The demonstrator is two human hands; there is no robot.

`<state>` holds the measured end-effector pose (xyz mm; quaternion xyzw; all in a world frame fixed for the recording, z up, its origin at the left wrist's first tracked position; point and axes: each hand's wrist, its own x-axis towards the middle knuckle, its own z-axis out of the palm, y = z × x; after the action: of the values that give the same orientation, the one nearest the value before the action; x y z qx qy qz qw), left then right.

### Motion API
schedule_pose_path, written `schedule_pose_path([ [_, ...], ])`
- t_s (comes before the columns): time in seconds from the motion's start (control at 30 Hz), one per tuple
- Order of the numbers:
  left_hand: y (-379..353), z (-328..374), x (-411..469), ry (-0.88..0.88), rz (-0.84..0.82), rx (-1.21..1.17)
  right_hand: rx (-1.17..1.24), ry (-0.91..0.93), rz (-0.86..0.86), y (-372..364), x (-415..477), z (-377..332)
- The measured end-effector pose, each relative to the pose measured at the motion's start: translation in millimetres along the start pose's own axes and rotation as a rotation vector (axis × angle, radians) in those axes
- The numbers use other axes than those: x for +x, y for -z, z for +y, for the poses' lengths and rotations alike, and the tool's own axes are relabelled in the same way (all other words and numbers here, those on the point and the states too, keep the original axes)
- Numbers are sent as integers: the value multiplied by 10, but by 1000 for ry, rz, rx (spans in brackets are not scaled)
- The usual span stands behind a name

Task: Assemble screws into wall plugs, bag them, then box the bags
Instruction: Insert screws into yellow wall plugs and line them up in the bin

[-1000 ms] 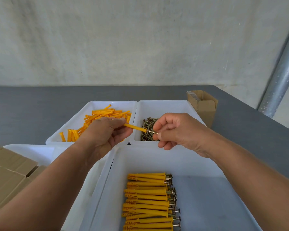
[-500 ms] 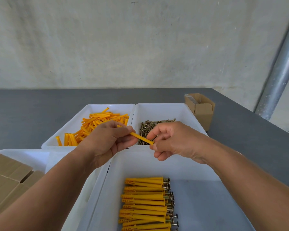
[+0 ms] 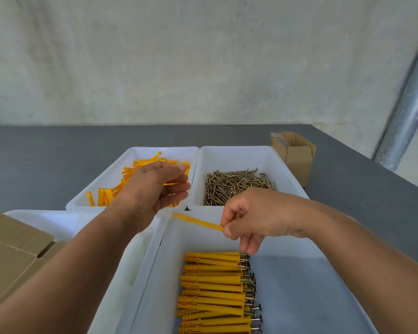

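My right hand (image 3: pixel 247 218) pinches the end of one yellow wall plug (image 3: pixel 197 221), which points left over the near white bin (image 3: pixel 152 273). Its screw is hidden inside my fingers. Several assembled plugs with screws (image 3: pixel 212 292) lie stacked in that near bin. My left hand (image 3: pixel 155 189) hovers with loosely bent fingers over the far left bin (image 3: pixel 101 186) of loose yellow plugs (image 3: pixel 106 196) and holds nothing. The far right bin (image 3: pixel 282 165) holds a heap of brass screws (image 3: pixel 237 184).
A small open cardboard box (image 3: pixel 297 157) stands at the back right on the grey table (image 3: pixel 34 153). A flat cardboard box (image 3: pixel 10 256) lies at the near left beside another white bin (image 3: pixel 41 220). A metal pole (image 3: pixel 405 116) rises at the right.
My left hand has let go of the plug and moved back over the loose plugs. My right hand has carried the plug down and nearer, over the near bin.
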<state>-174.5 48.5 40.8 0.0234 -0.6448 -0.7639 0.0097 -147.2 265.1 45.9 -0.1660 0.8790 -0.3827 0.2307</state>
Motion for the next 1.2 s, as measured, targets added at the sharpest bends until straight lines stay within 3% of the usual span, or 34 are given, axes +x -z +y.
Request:
schedule_pose_path([
  [0.17, 157, -57, 127, -75, 193, 216, -231, -109, -143, -108, -18, -65],
  [0.37, 298, -146, 191, -272, 426, 967, -400, -156, -166, -221, -23, -107],
  [0.5, 376, -244, 237, -221, 447, 1299, -465, -169, -185, -260, -19, -112],
  [0.77, 496, -347, 287, -5, 363, 1543, -496, -161, -199, -235, 5, -84],
  [0.87, 504, -351, 301, 59, 279, 1629, -523, -67, -90, -173, 6, -99],
  [0.97, 508, -361, 315, 106, 234, 1690, -470, 112, 253, -89, 68, -93],
  [1.07, 511, -359, 327, 118, 213, 1719, -466, 165, 543, 30, 178, 12],
  [1.2, 520, -355, 346, 115, 176, 1735, -479, 15, 576, 146, 288, 302],
])
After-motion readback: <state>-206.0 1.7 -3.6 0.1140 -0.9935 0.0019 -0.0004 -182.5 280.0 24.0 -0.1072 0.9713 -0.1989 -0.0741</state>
